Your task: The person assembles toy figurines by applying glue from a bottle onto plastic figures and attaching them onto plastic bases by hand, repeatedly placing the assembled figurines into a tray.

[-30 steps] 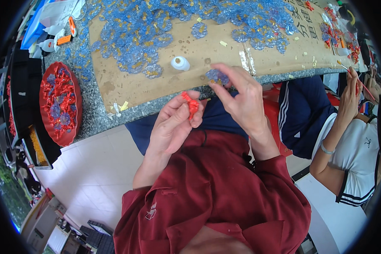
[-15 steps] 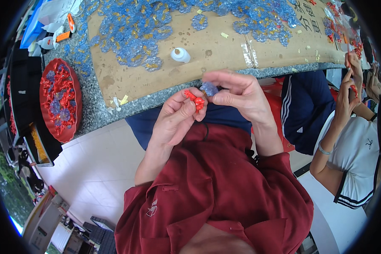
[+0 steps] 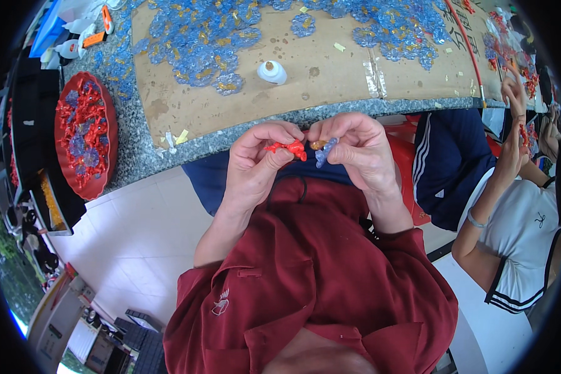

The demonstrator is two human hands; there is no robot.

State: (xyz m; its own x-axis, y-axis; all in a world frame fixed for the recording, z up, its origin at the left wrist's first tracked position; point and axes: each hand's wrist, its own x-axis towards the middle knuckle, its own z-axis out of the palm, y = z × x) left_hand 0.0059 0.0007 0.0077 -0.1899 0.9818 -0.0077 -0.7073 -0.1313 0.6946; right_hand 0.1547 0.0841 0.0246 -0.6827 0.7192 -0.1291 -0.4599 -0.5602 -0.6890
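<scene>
a: start closest to the camera.
b: a maroon shirt point(image 3: 318, 268), its sleeves ending near the elbows, with bare forearms reaching up from it.
a: and the hands?
b: the left hand point(image 3: 255, 159) and the right hand point(image 3: 364, 153) face each other above the lap, by the table's near edge.
a: how are the fingers set on the left?
b: closed in a pinch, thumb against forefinger, gripping a small glossy red piece point(image 3: 295, 149) that pokes out toward the other hand.
a: and on the right?
b: pinched as well, thumb and fingertips closed on a see-through blue piece point(image 3: 323, 154) with a yellowish-brown part. it's tilted nearly on edge. the two pieces are just beside each other; i can't tell whether they touch.
a: what's past them?
b: the speckled grey table point(image 3: 131, 149), and on it a sheet of brown cardboard point(image 3: 199, 118), stained in spots. a small white bottle point(image 3: 272, 73) sits there, beyond the hands.
a: anything off to the left?
b: a red scalloped dish point(image 3: 95, 188) full of red bits with some blue ones among them, and next to it a dark bin holding yellow-orange pieces point(image 3: 51, 202).
a: to the right?
b: a co-worker in a white top point(image 3: 517, 215), one hand raised near the table.
a: and furthest off?
b: a broad heap of blue flower-like pieces point(image 3: 199, 43) spread over the cardboard, with one loose blue piece point(image 3: 303, 25) lying apart.
</scene>
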